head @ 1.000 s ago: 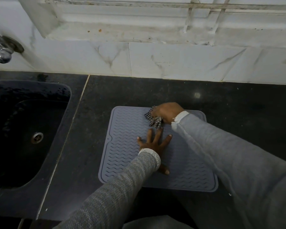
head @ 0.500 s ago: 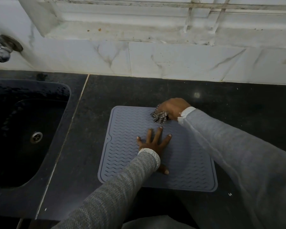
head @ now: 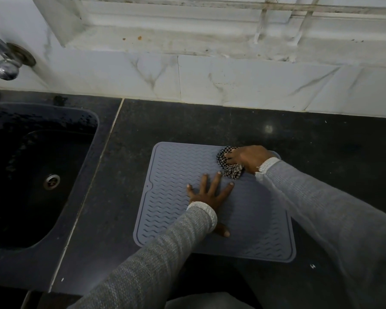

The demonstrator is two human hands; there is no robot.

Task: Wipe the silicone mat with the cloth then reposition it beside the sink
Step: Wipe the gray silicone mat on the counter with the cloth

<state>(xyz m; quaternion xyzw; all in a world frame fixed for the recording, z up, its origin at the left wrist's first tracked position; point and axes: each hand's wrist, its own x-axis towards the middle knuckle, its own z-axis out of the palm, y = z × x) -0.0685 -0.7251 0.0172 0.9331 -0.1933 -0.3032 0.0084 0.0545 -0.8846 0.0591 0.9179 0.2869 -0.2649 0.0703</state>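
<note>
Tap (head: pixel 3 60) on wall at far left, above dark sink (head: pixel 80 166) with drain (head: pixel 51 181) in its floor. Black countertop (head: pixel 187 123) to the right of sink, seam line between them. Grey silicone mat (head: pixel 172 175) lies flat on countertop, apart from the sink edge, wavy ridges up. Left hand (head: pixel 210 195) pressed flat on mat middle, fingers spread, gripping nothing, grey sleeve (head: pixel 156 259) behind it. Checked cloth (head: pixel 228 167) bunched on mat's far right corner, right hand (head: pixel 249 158) clenched over it, pressing it down. White marble tiles (head: pixel 232 85) behind countertop.
</note>
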